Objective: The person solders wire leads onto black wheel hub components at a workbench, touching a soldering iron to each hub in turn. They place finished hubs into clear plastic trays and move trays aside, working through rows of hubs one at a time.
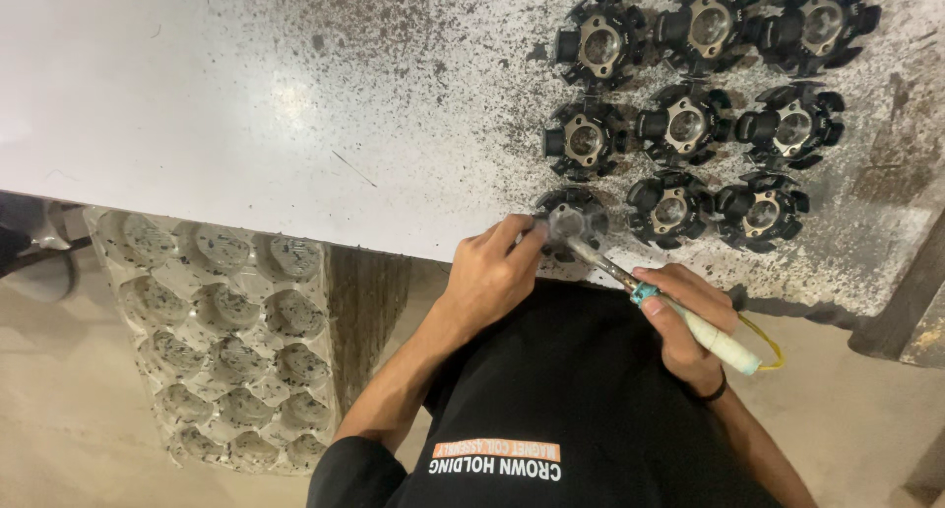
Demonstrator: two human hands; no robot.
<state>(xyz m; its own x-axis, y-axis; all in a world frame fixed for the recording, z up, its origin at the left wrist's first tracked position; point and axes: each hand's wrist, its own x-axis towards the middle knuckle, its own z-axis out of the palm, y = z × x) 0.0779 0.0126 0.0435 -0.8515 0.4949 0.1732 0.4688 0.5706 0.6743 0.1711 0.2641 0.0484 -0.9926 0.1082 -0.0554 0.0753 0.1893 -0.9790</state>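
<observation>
My left hand point(489, 276) rests at the near edge of the white speckled table point(246, 104), its fingertips pinching a black star-shaped part with a metal hub point(574, 220). My right hand point(692, 321) grips a pale-handled soldering iron point(709, 340) with a teal collar. Its thin metal tip reaches up-left and touches that same part. A yellow cord point(766, 341) leaves the handle's back end.
Several matching black parts point(686, 125) lie in rows on the table's far right. A pale moulded tray with round pockets point(221, 336) leans on the floor under the table's left side. A dark metal bar point(911, 296) stands at the right edge.
</observation>
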